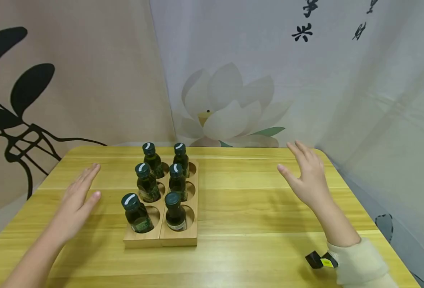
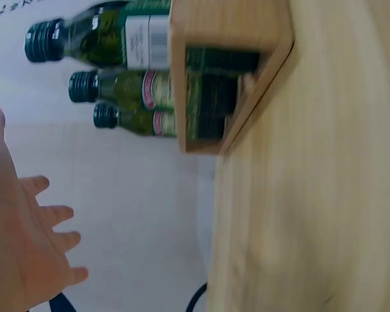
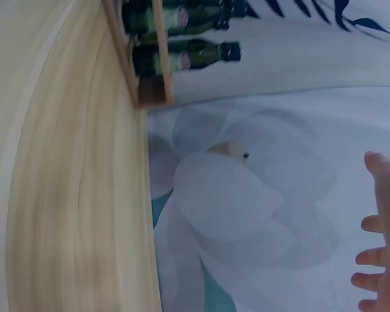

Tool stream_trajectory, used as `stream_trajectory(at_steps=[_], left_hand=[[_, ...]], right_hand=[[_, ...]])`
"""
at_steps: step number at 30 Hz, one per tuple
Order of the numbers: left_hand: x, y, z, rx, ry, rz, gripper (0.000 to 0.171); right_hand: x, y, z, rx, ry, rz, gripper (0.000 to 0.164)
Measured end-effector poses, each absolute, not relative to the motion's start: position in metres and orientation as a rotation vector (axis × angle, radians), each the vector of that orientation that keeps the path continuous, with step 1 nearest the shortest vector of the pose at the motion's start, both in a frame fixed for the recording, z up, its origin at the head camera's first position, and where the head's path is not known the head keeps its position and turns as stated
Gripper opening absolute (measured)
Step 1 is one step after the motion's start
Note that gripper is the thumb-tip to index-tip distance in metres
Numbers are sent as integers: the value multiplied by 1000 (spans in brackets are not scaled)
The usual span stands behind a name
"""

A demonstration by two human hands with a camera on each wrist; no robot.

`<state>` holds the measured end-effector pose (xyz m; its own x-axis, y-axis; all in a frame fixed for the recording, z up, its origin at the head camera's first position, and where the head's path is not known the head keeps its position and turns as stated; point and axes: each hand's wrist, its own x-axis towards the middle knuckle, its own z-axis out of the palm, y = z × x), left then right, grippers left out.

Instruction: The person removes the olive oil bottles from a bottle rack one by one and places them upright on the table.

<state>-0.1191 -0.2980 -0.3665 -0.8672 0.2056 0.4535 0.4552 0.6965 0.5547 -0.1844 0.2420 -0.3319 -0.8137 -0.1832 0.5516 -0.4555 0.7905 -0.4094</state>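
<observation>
Two wooden racks stand side by side on the table, the left rack (image 1: pixel 141 243) and the right rack (image 1: pixel 179 242). Each holds three small dark green bottles with dark caps, among them the front left bottle (image 1: pixel 137 216) and the front right bottle (image 1: pixel 175 216). The left wrist view shows labels on the bottles and the open side of a rack (image 2: pixel 201 148). My left hand (image 1: pixel 75 204) hovers left of the racks with its fingers extended, holding nothing. Well to the right of them, my right hand (image 1: pixel 308 180) is raised above the table, fingers spread and nothing in it.
The wooden table (image 1: pixel 240 224) has light and darker yellow bands. Behind it hangs a pale curtain (image 1: pixel 233 40) printed with a lotus, leaves and dark characters. A black strap piece with a yellow label (image 1: pixel 326 263) sits by the right sleeve (image 1: pixel 359 260).
</observation>
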Motion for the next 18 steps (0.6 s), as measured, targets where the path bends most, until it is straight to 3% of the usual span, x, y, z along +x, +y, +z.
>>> stream_trajectory(at_steps=[8,18], left_hand=[[-104,-279,-379,-531,-2503,-1220,57],[-90,-269,-394,-514,-2522,-1373,58]], right_hand=[[-171,216,-334,608,-2306,928,56],[-153,173,-340,722,-2215,1058,58]])
